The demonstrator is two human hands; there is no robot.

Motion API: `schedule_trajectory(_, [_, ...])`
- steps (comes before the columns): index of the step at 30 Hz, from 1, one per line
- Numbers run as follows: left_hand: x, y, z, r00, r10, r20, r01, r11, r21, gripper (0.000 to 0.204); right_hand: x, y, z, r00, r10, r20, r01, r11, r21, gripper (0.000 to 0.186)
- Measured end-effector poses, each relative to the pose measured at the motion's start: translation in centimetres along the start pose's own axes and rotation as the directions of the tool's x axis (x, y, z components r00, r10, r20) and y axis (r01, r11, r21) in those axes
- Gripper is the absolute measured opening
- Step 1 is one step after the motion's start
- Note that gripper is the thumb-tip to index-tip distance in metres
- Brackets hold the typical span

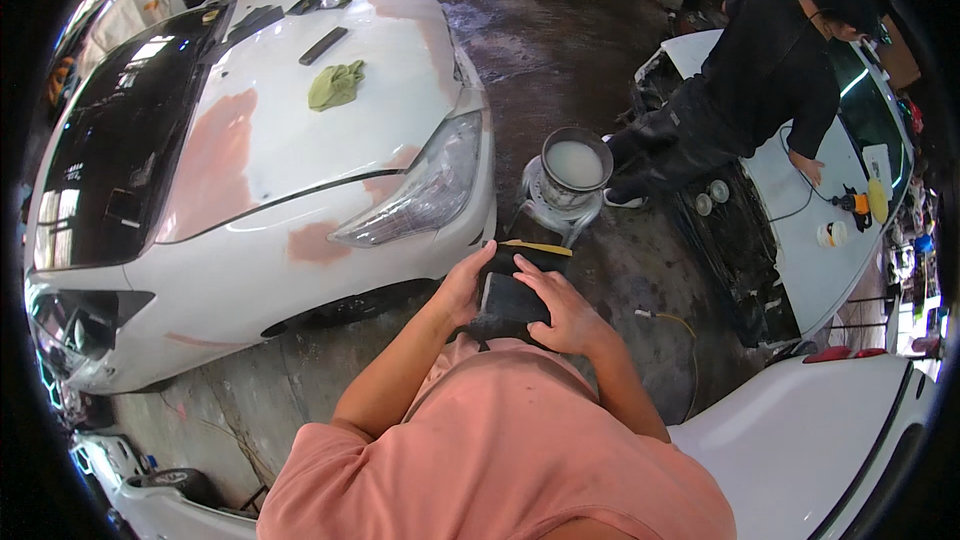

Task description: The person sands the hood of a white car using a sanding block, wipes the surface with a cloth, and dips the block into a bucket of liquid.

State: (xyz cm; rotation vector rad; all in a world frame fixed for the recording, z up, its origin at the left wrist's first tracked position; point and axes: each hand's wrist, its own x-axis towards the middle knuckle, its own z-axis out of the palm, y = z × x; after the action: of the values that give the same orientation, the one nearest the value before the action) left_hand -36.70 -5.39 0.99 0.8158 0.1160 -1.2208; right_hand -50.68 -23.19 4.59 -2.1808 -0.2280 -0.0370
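Close before the chest, the left hand (pixel 462 285) and the right hand (pixel 568 312) both held a black sanding block (pixel 507 300) with yellow-edged paper. Each hand was half closed, fingers curled over the block's sides. Just beyond it, a bucket (pixel 576 166) of cloudy water stood on the wet floor (pixel 560 50), beside the white car (pixel 300 140).

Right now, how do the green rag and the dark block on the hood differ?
The green rag is crumpled, soft and bright; the dark block is flat, straight-edged and narrow. The green rag lies nearer the headlight, the dark block nearer the windshield. Both rest untouched on the white hood, apart from each other.
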Motion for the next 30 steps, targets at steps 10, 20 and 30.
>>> schedule_trajectory(10, [-1.6, -5.3, 1.0, 0.908, 0.406, -0.106, -0.403, 0.914, 0.045, 0.052, -2.0, 2.6, 3.1, 0.925, 0.102, -0.367, -0.016, 0.973, 0.23, 0.078])
schedule_trajectory(20, [-2.6, -6.7, 4.0, 0.786, 0.616, -0.049, -0.6, 0.78, 0.179, 0.055, -2.2, 0.6, 5.6, 0.831, 0.025, -0.555, -0.109, 0.987, -0.118, 0.087])
schedule_trajectory(30, [-3.3, -6.5, 5.0, 0.81, 0.586, 0.033, -0.579, 0.788, 0.209, 0.056, -2.9, -0.7, 5.1, 0.832, -0.038, -0.554, -0.035, 0.992, -0.122, 0.084])
